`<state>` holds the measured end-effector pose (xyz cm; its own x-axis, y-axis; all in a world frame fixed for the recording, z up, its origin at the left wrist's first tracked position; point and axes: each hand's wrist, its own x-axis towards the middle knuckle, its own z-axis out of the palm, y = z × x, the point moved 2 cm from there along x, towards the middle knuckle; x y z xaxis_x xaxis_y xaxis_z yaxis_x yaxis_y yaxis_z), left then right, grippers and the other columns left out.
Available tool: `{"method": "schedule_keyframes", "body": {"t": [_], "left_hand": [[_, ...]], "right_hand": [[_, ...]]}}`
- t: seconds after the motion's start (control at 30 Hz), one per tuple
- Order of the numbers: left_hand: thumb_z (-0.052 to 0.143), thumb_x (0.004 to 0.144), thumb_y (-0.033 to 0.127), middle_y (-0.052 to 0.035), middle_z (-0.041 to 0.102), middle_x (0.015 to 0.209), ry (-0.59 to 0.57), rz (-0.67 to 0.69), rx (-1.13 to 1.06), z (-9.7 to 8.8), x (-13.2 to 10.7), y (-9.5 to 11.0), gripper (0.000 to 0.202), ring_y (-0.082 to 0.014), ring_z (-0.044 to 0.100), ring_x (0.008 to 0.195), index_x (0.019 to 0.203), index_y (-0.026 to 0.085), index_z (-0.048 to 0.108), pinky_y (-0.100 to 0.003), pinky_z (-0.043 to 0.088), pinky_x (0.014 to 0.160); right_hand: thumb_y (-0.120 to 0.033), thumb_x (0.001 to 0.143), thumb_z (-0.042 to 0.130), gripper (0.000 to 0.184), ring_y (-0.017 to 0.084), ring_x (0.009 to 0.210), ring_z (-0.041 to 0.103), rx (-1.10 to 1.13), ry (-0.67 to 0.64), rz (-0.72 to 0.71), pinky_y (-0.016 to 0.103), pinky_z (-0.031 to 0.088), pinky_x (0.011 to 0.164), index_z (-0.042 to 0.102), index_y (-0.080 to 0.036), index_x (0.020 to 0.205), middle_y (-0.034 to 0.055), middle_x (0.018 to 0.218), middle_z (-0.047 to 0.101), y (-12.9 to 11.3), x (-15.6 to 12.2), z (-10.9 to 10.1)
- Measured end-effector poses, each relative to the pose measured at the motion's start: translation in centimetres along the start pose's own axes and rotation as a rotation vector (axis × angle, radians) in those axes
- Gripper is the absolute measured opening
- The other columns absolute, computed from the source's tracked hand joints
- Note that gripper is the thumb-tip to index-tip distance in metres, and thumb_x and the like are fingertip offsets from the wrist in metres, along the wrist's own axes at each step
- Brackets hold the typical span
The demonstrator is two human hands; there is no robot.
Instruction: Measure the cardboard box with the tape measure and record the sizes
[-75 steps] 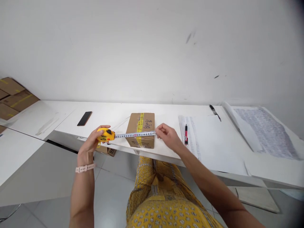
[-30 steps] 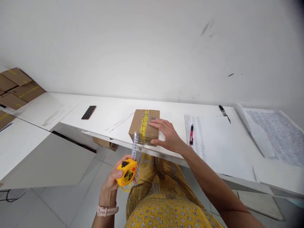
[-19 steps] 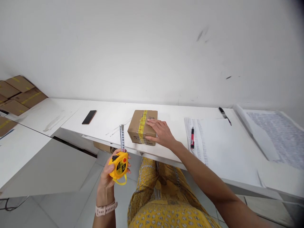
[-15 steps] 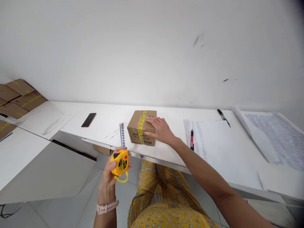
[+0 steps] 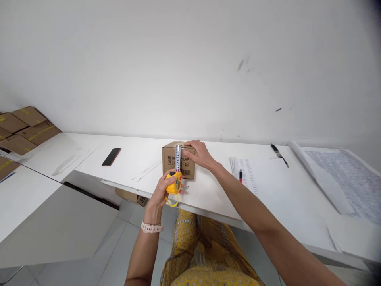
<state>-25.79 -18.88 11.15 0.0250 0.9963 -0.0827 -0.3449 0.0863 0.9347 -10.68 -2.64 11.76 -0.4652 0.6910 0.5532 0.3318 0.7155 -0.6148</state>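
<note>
A small brown cardboard box [image 5: 166, 169] stands on the white table, its printed front face toward me and a strip of its top showing. My right hand [image 5: 199, 154] grips its upper right corner, fingers over the top edge and thumb on the front. In my left hand [image 5: 163, 186] is a yellow tape measure [image 5: 173, 185], held low in front of the box. Its short length of pulled-out blade [image 5: 178, 157] runs upward across the front face to near the top edge. Some left fingers are hidden behind the tape measure's case.
A dark phone [image 5: 111, 157] lies left on the table [image 5: 143, 159]. Paper sheets [image 5: 276, 190], a red-and-black pen [image 5: 241, 176] and a black marker [image 5: 279, 155] lie to the right. Several boxes [image 5: 38, 133] are stacked far left. A wall runs behind the table.
My left hand has brought the tape measure up and right, from beside the box to its front. The box has tipped, so its front shows more and its taped top less.
</note>
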Motion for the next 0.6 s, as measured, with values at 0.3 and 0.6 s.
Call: {"method": "schedule_keyframes", "body": {"t": [0.3,0.6], "left_hand": [[0.077,0.069,0.039,-0.0076,0.067,0.098,0.008,-0.007,-0.017,-0.2,0.9,-0.6,0.048,-0.0206,0.068,0.072,0.108,0.016,0.059,-0.033,0.059,0.058],[0.081,0.068,0.036,-0.0062,0.065,0.106,0.052,0.039,0.098,-0.4,0.2,-3.2,0.057,-0.0183,0.065,0.081,0.118,0.02,0.06,-0.031,0.057,0.067]], "right_hand": [[-0.033,0.099,0.038,0.04,0.024,0.114,0.056,-0.089,-0.027,-0.175,0.044,0.045,0.096,0.056,-0.033,0.135,0.0048,0.138,0.056,-0.8,0.5,-0.3],[-0.028,0.1,0.039,0.04,0.023,0.107,0.056,-0.109,-0.081,-0.121,0.04,0.049,0.09,0.059,-0.037,0.133,0.0019,0.124,0.064,-0.5,1.3,-0.8]]}}
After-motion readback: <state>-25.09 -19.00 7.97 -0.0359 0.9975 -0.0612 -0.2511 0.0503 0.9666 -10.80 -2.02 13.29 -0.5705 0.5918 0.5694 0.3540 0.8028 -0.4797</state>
